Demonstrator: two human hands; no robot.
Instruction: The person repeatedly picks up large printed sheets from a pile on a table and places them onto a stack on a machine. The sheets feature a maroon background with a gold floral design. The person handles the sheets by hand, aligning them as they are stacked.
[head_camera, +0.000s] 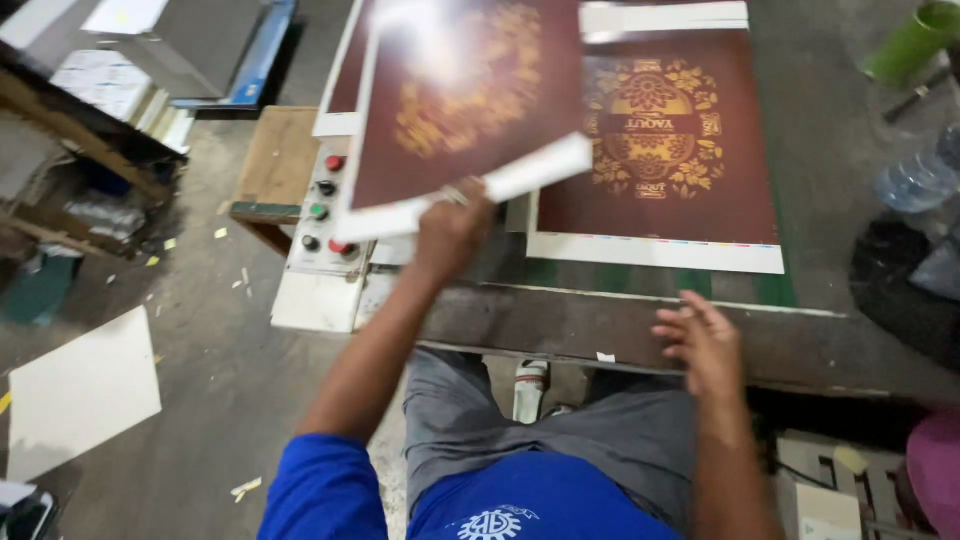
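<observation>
My left hand (450, 232) grips the near white edge of a large maroon printed sheet (460, 100) with a gold floral pattern, lifted and tilted above the table. A second maroon sheet with the same gold ornament (655, 140) lies flat on the worktable, to the right. My right hand (700, 340) hovers with fingers spread over the table's dark front edge (560, 325), holding nothing.
A control panel with red, green and black buttons (322, 215) sits at the table's left end beside a wooden board (280, 155). A white sheet (80, 390) lies on the floor at left. Plastic bottles (915, 180) and a green tube (910, 40) are at right.
</observation>
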